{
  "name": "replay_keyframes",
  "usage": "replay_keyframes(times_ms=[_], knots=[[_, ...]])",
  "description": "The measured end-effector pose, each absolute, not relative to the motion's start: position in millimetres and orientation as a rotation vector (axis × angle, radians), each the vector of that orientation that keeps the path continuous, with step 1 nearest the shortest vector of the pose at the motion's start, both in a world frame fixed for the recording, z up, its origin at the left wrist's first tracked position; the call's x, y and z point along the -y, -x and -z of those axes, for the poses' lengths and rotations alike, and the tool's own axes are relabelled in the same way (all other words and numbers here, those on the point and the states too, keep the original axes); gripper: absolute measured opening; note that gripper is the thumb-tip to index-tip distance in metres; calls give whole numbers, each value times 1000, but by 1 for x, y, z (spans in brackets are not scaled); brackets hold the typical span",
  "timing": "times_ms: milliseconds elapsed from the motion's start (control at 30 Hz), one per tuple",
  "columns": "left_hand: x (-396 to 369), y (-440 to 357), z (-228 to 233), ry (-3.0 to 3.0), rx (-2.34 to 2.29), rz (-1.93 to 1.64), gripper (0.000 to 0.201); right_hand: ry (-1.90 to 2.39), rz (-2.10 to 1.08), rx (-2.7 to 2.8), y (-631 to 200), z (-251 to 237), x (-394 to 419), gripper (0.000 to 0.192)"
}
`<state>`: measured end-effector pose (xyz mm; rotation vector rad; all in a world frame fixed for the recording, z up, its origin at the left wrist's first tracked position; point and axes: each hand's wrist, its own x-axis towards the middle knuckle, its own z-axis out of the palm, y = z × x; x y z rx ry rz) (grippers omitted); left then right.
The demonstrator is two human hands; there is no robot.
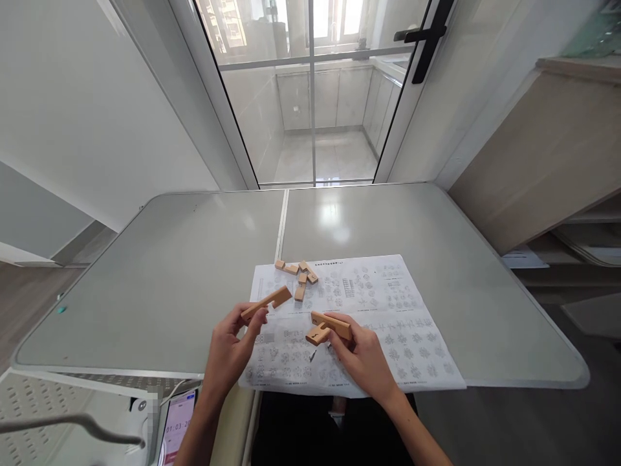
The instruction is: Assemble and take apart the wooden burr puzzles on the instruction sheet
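I see the left hand (231, 349) at 7 o'clock, fingers pinched on a long notched pale wooden bar (266, 304), lifted clear above the printed white paper sheet (388, 323). The right hand (361, 356) at 5 o'clock grips two crossed notched pale wooden pieces (328, 327), also raised off the sheet. The two held parts sit near each other, not touching. A loose cluster of small pale wooden blocks (298, 277) lies at 12 o'clock on the sheet's far edge. The sheet rests on the grey-green glossy worktop (184, 278). A phone with a pink screen (177, 430) shows at 8 o'clock.
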<state>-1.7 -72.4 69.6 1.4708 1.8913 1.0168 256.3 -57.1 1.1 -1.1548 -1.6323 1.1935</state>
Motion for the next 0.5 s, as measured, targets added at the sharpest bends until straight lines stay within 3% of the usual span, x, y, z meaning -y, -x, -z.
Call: replay_keyframes(times_ms=[267, 500], knots=[[59, -35, -97, -1503, -1467, -955, 45, 1166, -1192, 1606, -257, 2, 60, 29], [38, -71, -114, -1601, -1211, -674, 45, 1163, -1093, 1690, -256, 2, 62, 24]])
